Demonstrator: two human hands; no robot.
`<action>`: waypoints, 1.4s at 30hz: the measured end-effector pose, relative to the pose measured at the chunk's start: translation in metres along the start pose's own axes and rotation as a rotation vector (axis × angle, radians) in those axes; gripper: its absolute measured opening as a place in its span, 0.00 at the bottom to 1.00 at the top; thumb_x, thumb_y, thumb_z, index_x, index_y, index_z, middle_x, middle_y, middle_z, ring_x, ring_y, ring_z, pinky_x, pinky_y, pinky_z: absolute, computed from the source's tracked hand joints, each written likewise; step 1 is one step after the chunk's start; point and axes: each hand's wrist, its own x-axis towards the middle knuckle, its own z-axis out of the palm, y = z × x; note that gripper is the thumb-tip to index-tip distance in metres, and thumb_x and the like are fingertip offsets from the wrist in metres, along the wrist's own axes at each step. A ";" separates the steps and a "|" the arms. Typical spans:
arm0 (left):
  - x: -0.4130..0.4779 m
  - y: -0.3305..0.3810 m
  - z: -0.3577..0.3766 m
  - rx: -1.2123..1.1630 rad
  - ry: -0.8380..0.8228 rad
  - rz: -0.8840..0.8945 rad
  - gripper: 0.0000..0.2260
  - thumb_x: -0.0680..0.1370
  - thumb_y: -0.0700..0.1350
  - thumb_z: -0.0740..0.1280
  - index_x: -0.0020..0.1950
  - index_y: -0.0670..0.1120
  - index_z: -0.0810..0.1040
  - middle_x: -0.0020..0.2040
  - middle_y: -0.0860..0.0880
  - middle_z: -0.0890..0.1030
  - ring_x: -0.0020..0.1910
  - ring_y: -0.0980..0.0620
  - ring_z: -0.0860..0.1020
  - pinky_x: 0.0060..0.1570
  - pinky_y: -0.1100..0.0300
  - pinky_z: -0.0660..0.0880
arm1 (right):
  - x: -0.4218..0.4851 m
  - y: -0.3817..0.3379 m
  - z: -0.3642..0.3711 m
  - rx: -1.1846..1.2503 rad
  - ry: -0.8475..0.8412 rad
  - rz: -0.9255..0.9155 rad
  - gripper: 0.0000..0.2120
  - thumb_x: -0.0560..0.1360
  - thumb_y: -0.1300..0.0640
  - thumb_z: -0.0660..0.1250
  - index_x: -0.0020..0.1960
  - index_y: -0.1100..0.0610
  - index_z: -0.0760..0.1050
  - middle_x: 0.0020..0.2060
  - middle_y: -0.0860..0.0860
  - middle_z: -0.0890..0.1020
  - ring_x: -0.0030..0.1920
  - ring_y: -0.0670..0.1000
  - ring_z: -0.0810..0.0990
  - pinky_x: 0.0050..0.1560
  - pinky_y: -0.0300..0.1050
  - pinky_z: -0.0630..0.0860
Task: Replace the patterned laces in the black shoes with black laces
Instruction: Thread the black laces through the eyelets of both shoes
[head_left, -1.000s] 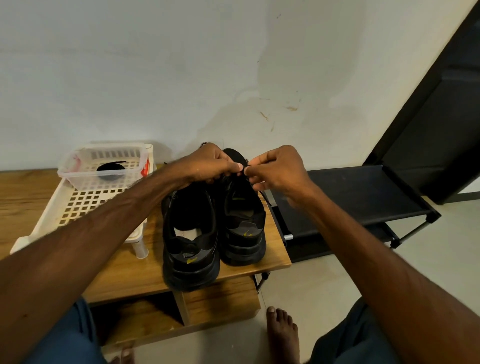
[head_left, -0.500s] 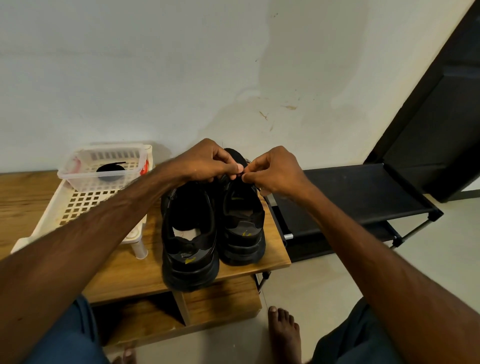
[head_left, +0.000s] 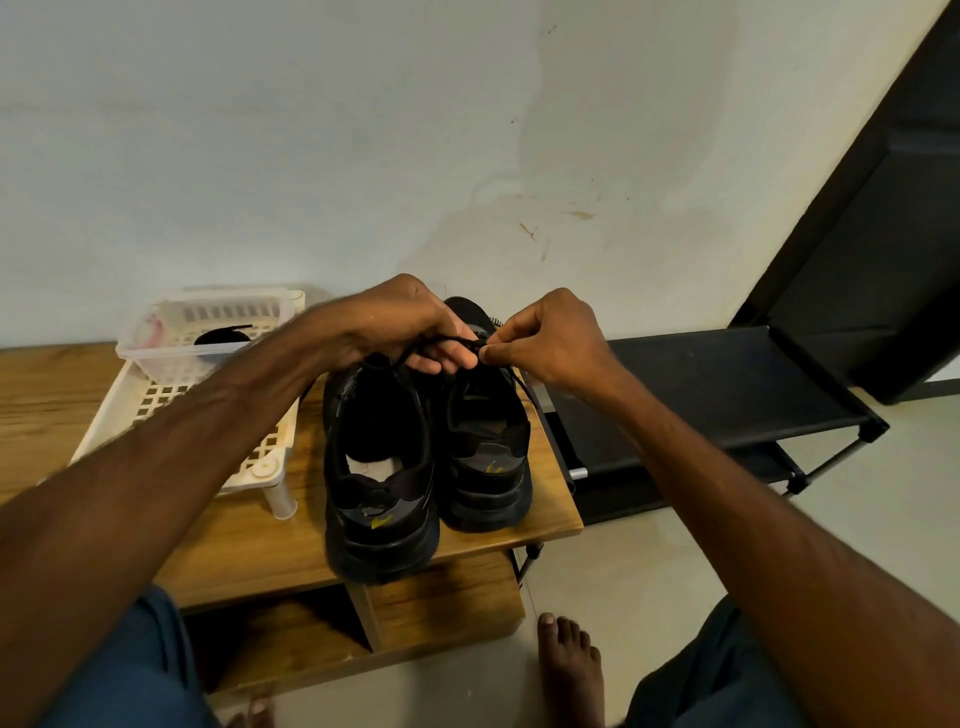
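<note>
Left hand (head_left: 410, 325) and right hand (head_left: 553, 338) pinch thin black cord lace (head_left: 448, 339) stretched nine-to-three above right-side black chunky sneaker (head_left: 485, 457), right hand nearer.

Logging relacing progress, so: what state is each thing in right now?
Left hand: pinching the black lace.
Right hand: pinching the same lace.
Black lace: drawn between both hands, above the shoes.
Left shoe: upright on the wooden bench.
Right shoe: upright beside it.
Basket: holds a coiled lace.
</note>
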 end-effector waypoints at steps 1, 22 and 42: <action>-0.001 0.000 0.000 -0.002 -0.004 -0.021 0.09 0.83 0.37 0.63 0.57 0.38 0.82 0.47 0.40 0.87 0.42 0.49 0.85 0.44 0.61 0.82 | -0.001 -0.001 0.000 -0.001 0.000 -0.005 0.03 0.69 0.54 0.81 0.41 0.52 0.88 0.35 0.45 0.86 0.32 0.36 0.81 0.36 0.35 0.75; -0.004 -0.005 -0.008 -0.053 -0.005 -0.018 0.09 0.76 0.32 0.72 0.55 0.37 0.85 0.48 0.39 0.87 0.46 0.45 0.87 0.42 0.62 0.84 | -0.003 -0.003 0.001 0.011 0.015 0.040 0.03 0.68 0.55 0.81 0.39 0.52 0.88 0.33 0.46 0.86 0.37 0.44 0.85 0.43 0.45 0.85; 0.006 -0.012 0.002 0.594 0.182 0.515 0.06 0.72 0.47 0.79 0.45 0.46 0.87 0.39 0.53 0.86 0.37 0.58 0.84 0.41 0.65 0.81 | 0.000 -0.004 -0.009 -0.030 -0.125 -0.005 0.04 0.74 0.58 0.78 0.48 0.56 0.87 0.37 0.49 0.87 0.35 0.45 0.86 0.40 0.41 0.85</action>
